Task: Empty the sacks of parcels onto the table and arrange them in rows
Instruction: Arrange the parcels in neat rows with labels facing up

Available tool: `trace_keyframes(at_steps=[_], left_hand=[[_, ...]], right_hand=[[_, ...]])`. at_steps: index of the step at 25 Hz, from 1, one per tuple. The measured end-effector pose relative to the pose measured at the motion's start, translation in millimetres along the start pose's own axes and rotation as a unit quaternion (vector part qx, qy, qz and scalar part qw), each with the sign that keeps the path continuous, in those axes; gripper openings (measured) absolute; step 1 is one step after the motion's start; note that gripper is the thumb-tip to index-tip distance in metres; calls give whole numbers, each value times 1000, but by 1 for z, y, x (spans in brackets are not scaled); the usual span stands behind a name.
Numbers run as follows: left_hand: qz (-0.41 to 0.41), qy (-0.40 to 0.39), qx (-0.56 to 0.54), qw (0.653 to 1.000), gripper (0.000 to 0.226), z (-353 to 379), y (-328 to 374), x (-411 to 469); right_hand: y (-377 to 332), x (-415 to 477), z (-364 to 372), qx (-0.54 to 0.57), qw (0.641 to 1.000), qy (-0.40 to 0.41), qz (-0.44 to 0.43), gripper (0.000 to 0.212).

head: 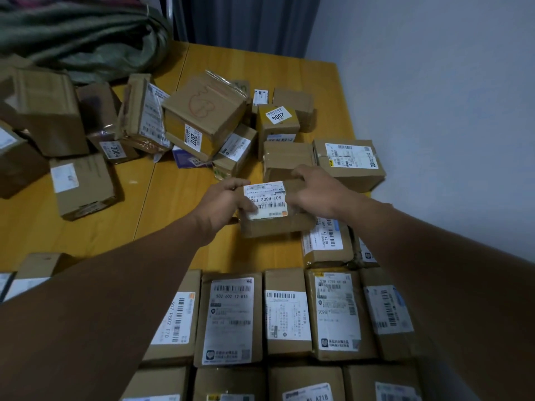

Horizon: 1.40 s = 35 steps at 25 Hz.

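Far to the left, at the back of the wooden counter [173,204], a slumped grey-green sack [86,39] lies behind a loose heap of brown parcels [95,134] that lean at all angles. One of them carries a tag reading 3004 [115,150], and the tilted 2017 box [202,117] rests on top of others. Nearer the middle, the left hand [223,204] grips the left end of the held parcel [272,211], with the thumb lying across its white label and the fingers curled over the far edge. This small brown box sits at mid-counter, label up, just beyond the sorted rows; whether it touches the wood cannot be told. The right hand [315,192] grips its right end, fingers curled over the far side. Behind the hands stands the 2004 box [276,123], with a flat labelled carton [348,163] to its right. Below the forearms, the nearer rows [231,319] lie side by side, labels up, touching one another, and one box labelled A21B [327,241] sits just beside the held parcel. A pale wall [434,96] closes the right side, and a dark curtain [240,21] hangs at the back.
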<state>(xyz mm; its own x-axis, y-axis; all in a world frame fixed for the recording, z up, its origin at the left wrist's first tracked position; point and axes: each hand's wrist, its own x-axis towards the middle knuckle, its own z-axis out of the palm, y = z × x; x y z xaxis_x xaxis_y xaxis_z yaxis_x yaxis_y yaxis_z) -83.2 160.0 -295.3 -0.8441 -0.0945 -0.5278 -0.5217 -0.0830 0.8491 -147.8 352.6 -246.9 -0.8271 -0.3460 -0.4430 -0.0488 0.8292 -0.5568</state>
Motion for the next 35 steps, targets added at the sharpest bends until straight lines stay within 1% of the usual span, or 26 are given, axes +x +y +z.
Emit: trace_keyframes(at_steps=[1, 3, 6, 8, 10, 12, 15, 17, 19, 21, 23, 25, 28, 30, 32, 33, 35], left_hand=[[-24, 7, -10, 1000, 43, -3, -2, 0], [-65, 20, -41, 997, 28, -5, -9, -2], [-147, 13, -70, 987, 32, 4, -19, -4], [-187, -13, -60, 980, 32, 13, -25, -6], [-207, -30, -31, 977, 33, 24, -32, -6], [-201, -35, 56, 977, 33, 35, -36, -7], [-147, -33, 235, 960, 32, 45, -40, -2], [-134, -24, 283, 949, 32, 48, -41, 5], [-114, -16, 306, 945, 30, 51, -41, 9], [-91, -22, 308, 947, 33, 57, -44, 12], [-76, -35, 310, 947, 43, 63, -47, 10], [-72, -49, 322, 943, 46, 68, -49, 12], [-73, -62, 326, 940, 38, 71, -49, 14], [-81, -69, 330, 938, 27, 72, -46, 14], [-82, -63, 333, 937, 15, 70, -41, 14], [-81, -52, 339, 936, 13, 70, -37, 16], [-73, -22, 367, 927, 24, 66, -34, 25]], right_hand=[[3, 3, 1, -6, 999, 32, 1, 56], [7, 7, 5, -11, 997, 73, 4, 54], [13, 10, 10, -38, 995, 90, 17, 49], [15, 9, 11, -61, 992, 102, 30, 40], [18, 9, 9, -77, 991, 106, 37, 29], [24, 9, 8, -95, 991, 84, 50, 9], [31, 4, 7, -117, 990, 36, 75, 27], [36, 1, 7, -134, 986, 25, 91, 28], [40, -1, 8, -170, 979, 13, 111, 29], [50, -1, 11, -205, 971, -15, 118, 20], [59, -1, 14, -213, 970, -34, 115, 9], [64, -3, 14, -204, 972, -38, 109, 8], [66, -6, 13, -186, 976, -35, 108, 10], [67, -7, 13, -190, 976, -36, 104, 12], [67, -7, 10, -187, 976, -30, 107, 10], [64, -6, 8, -184, 977, -21, 108, 9], [58, -2, 4, -174, 979, 6, 111, 10]])
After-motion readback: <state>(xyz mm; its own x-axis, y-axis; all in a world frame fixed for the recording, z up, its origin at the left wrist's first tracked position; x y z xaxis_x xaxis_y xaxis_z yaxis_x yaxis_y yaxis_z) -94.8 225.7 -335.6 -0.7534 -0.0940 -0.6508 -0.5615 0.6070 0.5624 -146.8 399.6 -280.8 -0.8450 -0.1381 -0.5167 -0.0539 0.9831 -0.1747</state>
